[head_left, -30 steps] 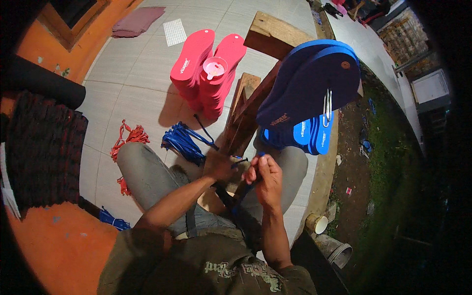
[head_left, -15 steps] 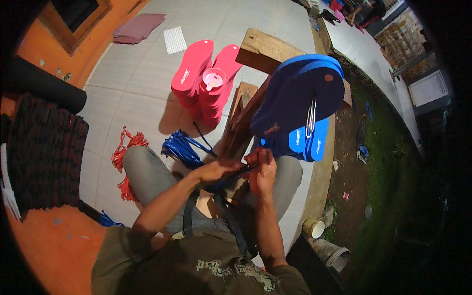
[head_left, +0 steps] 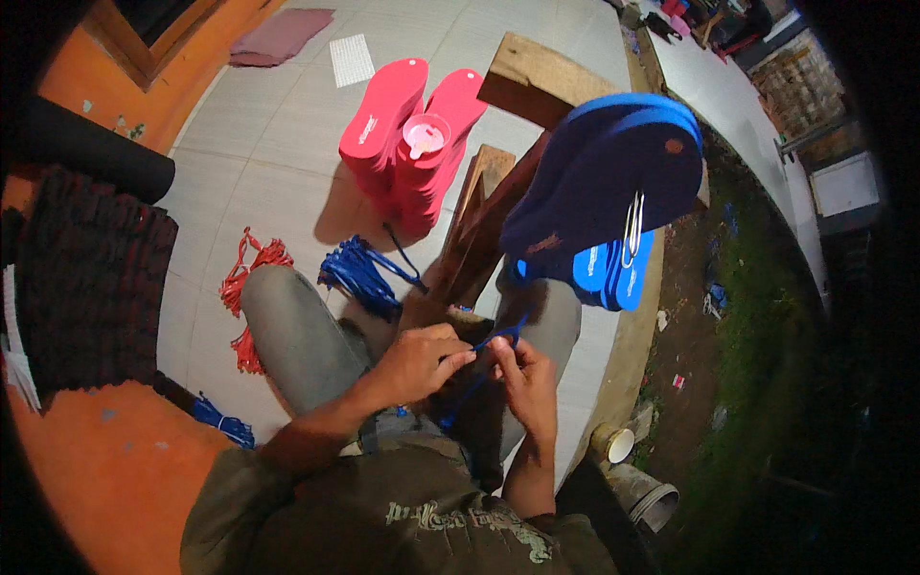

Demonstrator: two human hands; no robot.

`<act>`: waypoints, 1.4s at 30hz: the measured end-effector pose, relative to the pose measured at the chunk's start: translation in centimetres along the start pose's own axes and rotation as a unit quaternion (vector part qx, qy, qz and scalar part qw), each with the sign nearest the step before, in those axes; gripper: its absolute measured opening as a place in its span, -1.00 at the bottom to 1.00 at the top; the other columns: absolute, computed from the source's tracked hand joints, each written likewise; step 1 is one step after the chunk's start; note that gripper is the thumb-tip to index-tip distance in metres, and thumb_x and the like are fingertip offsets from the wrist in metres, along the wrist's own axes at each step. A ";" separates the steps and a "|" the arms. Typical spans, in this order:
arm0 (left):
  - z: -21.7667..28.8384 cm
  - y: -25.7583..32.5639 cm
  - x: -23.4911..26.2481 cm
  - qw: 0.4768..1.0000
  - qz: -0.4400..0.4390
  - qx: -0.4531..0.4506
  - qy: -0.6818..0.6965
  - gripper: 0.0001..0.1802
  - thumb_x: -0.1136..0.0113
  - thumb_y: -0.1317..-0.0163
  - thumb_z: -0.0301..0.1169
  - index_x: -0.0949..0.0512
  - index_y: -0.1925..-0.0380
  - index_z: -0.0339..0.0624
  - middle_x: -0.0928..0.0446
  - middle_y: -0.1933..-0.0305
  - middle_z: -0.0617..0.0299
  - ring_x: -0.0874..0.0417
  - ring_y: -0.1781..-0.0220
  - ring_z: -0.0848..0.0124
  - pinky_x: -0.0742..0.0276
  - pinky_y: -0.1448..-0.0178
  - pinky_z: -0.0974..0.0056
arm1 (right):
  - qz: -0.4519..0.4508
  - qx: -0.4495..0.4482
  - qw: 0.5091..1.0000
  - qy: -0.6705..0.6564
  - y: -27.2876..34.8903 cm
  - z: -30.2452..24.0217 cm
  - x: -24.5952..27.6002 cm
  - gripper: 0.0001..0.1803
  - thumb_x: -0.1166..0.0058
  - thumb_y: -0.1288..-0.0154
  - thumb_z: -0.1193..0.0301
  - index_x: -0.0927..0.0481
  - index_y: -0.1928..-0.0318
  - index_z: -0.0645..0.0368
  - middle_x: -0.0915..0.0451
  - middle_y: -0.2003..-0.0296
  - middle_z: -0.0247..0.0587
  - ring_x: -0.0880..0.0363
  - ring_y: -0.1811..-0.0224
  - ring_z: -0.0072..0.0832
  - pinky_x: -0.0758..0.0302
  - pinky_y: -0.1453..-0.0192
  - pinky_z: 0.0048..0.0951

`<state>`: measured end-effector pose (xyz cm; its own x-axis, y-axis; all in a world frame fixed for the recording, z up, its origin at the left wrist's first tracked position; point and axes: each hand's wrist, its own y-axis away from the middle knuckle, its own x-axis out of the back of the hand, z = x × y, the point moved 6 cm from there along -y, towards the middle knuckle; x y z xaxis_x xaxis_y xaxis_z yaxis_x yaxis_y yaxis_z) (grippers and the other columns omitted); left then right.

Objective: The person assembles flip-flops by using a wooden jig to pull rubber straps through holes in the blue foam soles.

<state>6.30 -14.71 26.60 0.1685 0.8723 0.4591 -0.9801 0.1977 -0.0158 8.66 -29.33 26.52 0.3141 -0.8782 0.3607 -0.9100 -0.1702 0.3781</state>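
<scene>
Over my lap, my left hand [head_left: 419,367] and my right hand [head_left: 529,383] pinch a thin blue sandal strap [head_left: 506,334], fingertips close together with the strap running between them. Part of it hangs lower in shadow. Just ahead, dark-blue and bright-blue flip-flop soles [head_left: 594,182] lie on a wooden stand [head_left: 546,77]. A shiny wire loop [head_left: 632,230] rests against the top sole. More blue soles [head_left: 628,278] are stacked beneath, on the right. Left of the stand, a bundle of blue straps [head_left: 362,276] lies on the tiled floor.
Two stacks of pink soles [head_left: 379,115] stand farther off, a small pink-and-white cup [head_left: 425,139] on one. Red straps [head_left: 251,268] lie by my left knee. A dark ridged stack [head_left: 91,287] is at far left. Two containers [head_left: 613,444] lie beside the floor's right edge.
My hands have drawn slightly apart and lower over my lap, and the blue strap now shows between them. The whole view has shifted a little.
</scene>
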 end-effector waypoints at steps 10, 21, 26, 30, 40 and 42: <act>-3.7 0.4 -4.7 0.870 -0.088 0.216 0.434 -0.65 0.00 -0.20 -0.16 -0.53 0.46 -0.24 -0.36 0.66 0.36 -0.33 0.66 0.64 -0.21 0.61 0.53 | -0.175 -0.061 0.855 -0.485 -1.1 5.7 -3.4 -0.61 0.29 -0.33 0.12 -0.36 0.46 0.17 -0.33 0.68 -0.31 -0.35 0.69 -0.55 -0.36 0.62 -0.59; -2.1 -2.2 -2.7 0.936 0.023 0.078 0.342 -0.63 -0.03 -0.19 -0.14 -0.56 0.47 -0.26 -0.38 0.66 0.38 -0.31 0.64 0.67 -0.17 0.59 0.53 | -0.167 -0.031 0.808 -0.563 -3.3 4.4 -3.8 -0.61 0.28 -0.32 0.09 -0.36 0.42 0.16 -0.32 0.66 -0.35 -0.27 0.69 -0.61 -0.30 0.63 -0.63; -3.0 -2.1 -3.0 0.925 0.011 0.114 0.362 -0.64 -0.03 -0.20 -0.16 -0.56 0.47 -0.26 -0.36 0.70 0.39 -0.28 0.68 0.69 -0.10 0.63 0.54 | -0.143 -0.046 0.815 -0.559 -3.5 4.5 -3.7 -0.63 0.25 -0.32 0.13 -0.38 0.37 0.20 -0.36 0.63 -0.31 -0.37 0.65 -0.56 -0.36 0.60 -0.62; -3.4 -2.0 -3.3 0.907 0.016 0.131 0.399 -0.67 -0.02 -0.21 -0.20 -0.53 0.47 -0.28 -0.34 0.73 0.39 -0.26 0.73 0.68 -0.06 0.68 0.54 | -0.148 -0.037 0.802 -0.578 -3.6 4.4 -3.9 -0.63 0.24 -0.32 0.14 -0.39 0.36 0.23 -0.40 0.60 -0.27 -0.40 0.64 -0.55 -0.38 0.60 -0.63; -4.3 -1.9 -4.2 0.870 0.009 0.168 0.463 -0.71 -0.01 -0.22 -0.23 -0.50 0.43 -0.28 -0.31 0.69 0.40 -0.23 0.76 0.70 -0.04 0.71 0.56 | -0.115 -0.067 0.807 -0.575 -3.9 4.7 -4.1 -0.60 0.19 -0.29 0.11 -0.42 0.38 0.25 -0.44 0.64 -0.29 -0.42 0.67 -0.58 -0.41 0.59 -0.65; -4.0 -2.1 -4.1 0.867 0.009 0.160 0.472 -0.71 -0.01 -0.22 -0.24 -0.49 0.42 -0.28 -0.31 0.68 0.39 -0.23 0.76 0.70 -0.04 0.71 0.56 | -0.112 -0.065 0.807 -0.576 -4.0 4.8 -4.0 -0.59 0.18 -0.28 0.10 -0.42 0.39 0.25 -0.47 0.63 -0.28 -0.43 0.67 -0.60 -0.42 0.58 -0.66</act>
<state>8.05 -16.94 21.23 0.0162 0.8810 -0.4729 -0.9370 0.1785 0.3004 9.72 -27.33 19.48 -0.0608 -0.6774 -0.7331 -0.8059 -0.4000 0.4365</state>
